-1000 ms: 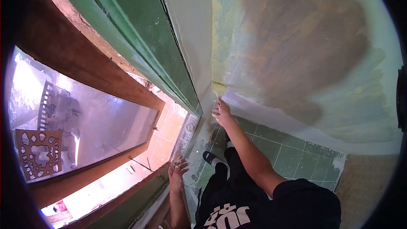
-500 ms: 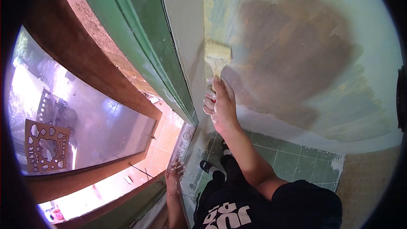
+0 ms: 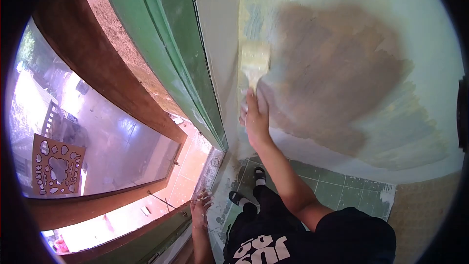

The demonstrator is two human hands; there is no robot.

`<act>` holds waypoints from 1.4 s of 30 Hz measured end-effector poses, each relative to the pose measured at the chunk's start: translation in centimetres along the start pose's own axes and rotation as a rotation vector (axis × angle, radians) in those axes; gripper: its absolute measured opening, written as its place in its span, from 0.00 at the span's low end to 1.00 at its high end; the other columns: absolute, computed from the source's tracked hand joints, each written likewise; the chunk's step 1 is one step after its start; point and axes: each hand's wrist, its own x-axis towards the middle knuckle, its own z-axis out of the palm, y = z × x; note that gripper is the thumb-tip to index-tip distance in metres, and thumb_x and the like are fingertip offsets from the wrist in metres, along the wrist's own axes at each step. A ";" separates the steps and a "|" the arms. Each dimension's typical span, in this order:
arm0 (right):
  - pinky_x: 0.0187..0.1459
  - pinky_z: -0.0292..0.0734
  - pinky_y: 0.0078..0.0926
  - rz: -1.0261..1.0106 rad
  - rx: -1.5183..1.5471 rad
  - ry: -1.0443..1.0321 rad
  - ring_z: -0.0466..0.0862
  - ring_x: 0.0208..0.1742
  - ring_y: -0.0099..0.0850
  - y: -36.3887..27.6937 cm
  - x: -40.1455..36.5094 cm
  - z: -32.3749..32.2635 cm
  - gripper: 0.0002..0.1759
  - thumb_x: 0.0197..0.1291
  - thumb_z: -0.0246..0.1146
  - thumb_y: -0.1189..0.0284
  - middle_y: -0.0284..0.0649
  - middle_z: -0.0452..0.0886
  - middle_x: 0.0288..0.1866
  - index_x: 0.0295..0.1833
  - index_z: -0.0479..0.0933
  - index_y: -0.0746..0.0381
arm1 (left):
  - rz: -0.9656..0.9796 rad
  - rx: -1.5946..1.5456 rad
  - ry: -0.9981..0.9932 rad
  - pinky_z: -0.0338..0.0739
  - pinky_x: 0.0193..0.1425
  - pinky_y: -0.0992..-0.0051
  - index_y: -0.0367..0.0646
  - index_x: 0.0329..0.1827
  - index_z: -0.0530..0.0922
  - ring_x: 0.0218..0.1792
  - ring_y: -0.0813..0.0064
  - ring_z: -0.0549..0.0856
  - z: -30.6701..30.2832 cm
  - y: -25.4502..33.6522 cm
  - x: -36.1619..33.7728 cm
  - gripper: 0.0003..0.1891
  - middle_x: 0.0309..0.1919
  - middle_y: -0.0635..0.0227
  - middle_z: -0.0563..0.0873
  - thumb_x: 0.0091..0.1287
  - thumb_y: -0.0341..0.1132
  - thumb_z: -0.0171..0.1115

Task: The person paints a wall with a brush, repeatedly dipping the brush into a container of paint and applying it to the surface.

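Note:
A wide paintbrush (image 3: 255, 58) with pale yellow paint on it lies against the wall (image 3: 342, 78), close to the inner corner. Its handle is in my right hand (image 3: 255, 112), with the fingers wrapped round it. The wall shows fresh pale yellow strokes and a large brownish patch to the right of the brush. Low at the left, my left hand (image 3: 200, 208), spotted with paint, is beside the door sill with its fingers apart and nothing visible in it.
A green door frame (image 3: 171, 44) runs down left of the corner. Beyond it is a wooden-framed window (image 3: 112, 132) with a cut-out decorated board (image 3: 58, 165). My sandalled feet stand on green floor tiles (image 3: 337, 186). A tan panel (image 3: 425, 210) is at lower right.
The brush and my right hand have shifted slightly along the wall, and look a little blurred. The view has moved slightly. My left hand stays by the sill.

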 end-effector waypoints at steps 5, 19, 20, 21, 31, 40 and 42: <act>0.19 0.62 0.20 0.100 -0.066 0.149 0.65 0.19 0.16 15.6 1.1 -6.6 0.17 0.76 0.56 0.53 0.25 0.68 0.25 0.46 0.75 0.57 | 0.038 -0.043 -0.048 0.80 0.50 0.71 0.41 0.67 0.75 0.50 0.67 0.86 -0.4 -0.7 0.4 0.24 0.54 0.60 0.86 0.73 0.46 0.60; 0.14 0.54 0.22 0.597 0.180 0.346 0.62 0.13 0.19 28.4 4.3 -14.1 0.15 0.74 0.55 0.55 0.26 0.65 0.21 0.39 0.70 0.54 | -0.132 0.129 0.057 0.80 0.51 0.68 0.41 0.68 0.74 0.49 0.69 0.85 -0.8 -1.1 0.4 0.26 0.56 0.62 0.83 0.75 0.50 0.59; 0.14 0.54 0.21 0.587 0.136 0.386 0.63 0.14 0.18 28.0 4.1 -13.8 0.15 0.74 0.56 0.55 0.26 0.64 0.21 0.39 0.70 0.54 | -0.105 0.119 0.042 0.80 0.51 0.68 0.41 0.68 0.74 0.49 0.69 0.85 -0.8 -1.3 0.2 0.26 0.56 0.62 0.83 0.75 0.49 0.58; 0.14 0.54 0.21 0.600 0.137 0.392 0.63 0.14 0.18 27.0 4.3 -13.3 0.15 0.74 0.56 0.55 0.26 0.64 0.21 0.39 0.70 0.54 | -0.077 0.106 0.029 0.80 0.51 0.68 0.41 0.68 0.74 0.49 0.68 0.85 -0.8 -1.3 0.1 0.26 0.56 0.62 0.83 0.75 0.49 0.58; 0.18 0.52 0.18 0.258 0.263 0.029 0.58 0.17 0.15 6.9 -2.0 -4.4 0.15 0.78 0.54 0.56 0.23 0.61 0.23 0.41 0.67 0.54 | -0.126 0.063 0.042 0.78 0.54 0.70 0.41 0.68 0.74 0.52 0.67 0.85 -0.3 -2.3 0.8 0.23 0.55 0.59 0.85 0.76 0.44 0.56; 0.21 0.52 0.16 0.008 -0.001 0.055 0.57 0.20 0.12 24.4 5.2 -8.3 0.20 0.77 0.53 0.49 0.19 0.58 0.23 0.38 0.65 0.51 | -0.142 0.046 0.087 0.79 0.54 0.70 0.39 0.68 0.75 0.52 0.69 0.85 -1.1 -3.5 1.1 0.24 0.55 0.60 0.85 0.75 0.46 0.57; 0.21 0.52 0.16 0.042 -0.026 0.070 0.57 0.20 0.12 30.1 7.3 -11.0 0.20 0.77 0.53 0.48 0.19 0.58 0.23 0.37 0.65 0.51 | -0.176 0.081 0.123 0.79 0.53 0.70 0.39 0.68 0.75 0.52 0.69 0.86 -1.1 -3.4 1.0 0.24 0.55 0.60 0.85 0.76 0.46 0.57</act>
